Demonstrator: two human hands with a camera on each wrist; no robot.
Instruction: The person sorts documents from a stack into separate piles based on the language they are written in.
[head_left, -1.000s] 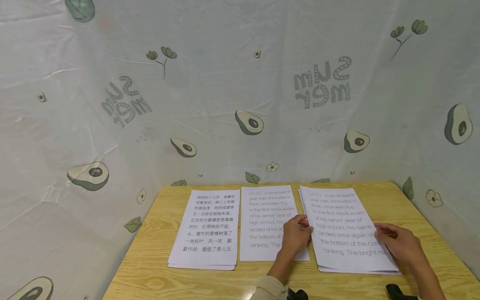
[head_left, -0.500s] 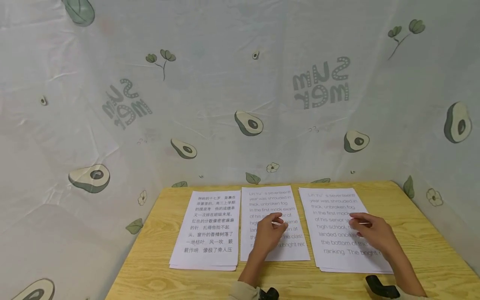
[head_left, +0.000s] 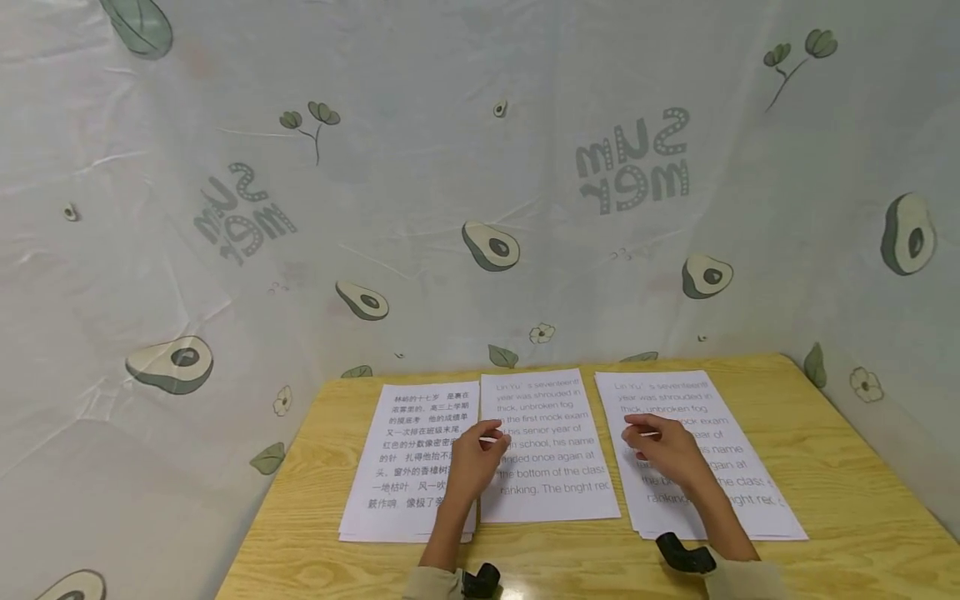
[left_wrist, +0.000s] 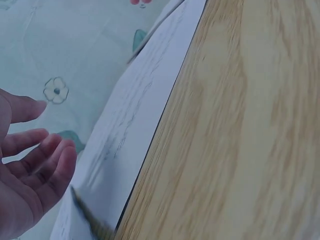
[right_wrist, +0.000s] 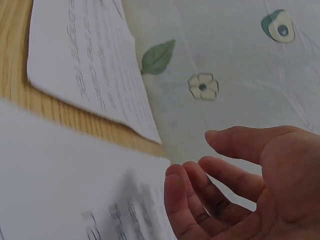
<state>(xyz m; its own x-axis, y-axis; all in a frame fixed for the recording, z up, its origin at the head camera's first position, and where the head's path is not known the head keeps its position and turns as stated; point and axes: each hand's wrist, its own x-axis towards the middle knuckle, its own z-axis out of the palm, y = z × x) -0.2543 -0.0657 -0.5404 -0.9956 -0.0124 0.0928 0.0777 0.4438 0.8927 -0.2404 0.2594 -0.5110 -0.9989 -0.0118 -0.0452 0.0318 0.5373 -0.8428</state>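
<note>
Three sets of printed paper lie side by side on a wooden table. At left is a stack with Chinese text (head_left: 408,467), its lower sheets peeking out at the front edge. An English sheet (head_left: 551,450) lies in the middle, and a stack of English sheets (head_left: 667,392) lies at right. My left hand (head_left: 472,462) hovers over the gap between the left and middle papers, fingers loosely bent, holding nothing. Above the right stack is my right hand (head_left: 667,454), also holding nothing. Both wrist views show relaxed fingers (left_wrist: 55,165) and a thumb (right_wrist: 240,141) apart from the paper.
The wooden table (head_left: 300,492) backs onto a pale curtain (head_left: 420,183) printed with avocados and leaves. The curtain also runs along the left and right sides. Narrow strips of wood show between the papers, wider ones in front and at right.
Both hands have let go of the right stack's edges and moved left, the left hand past the middle sheet. The right stack's sheets now lie more evenly.
</note>
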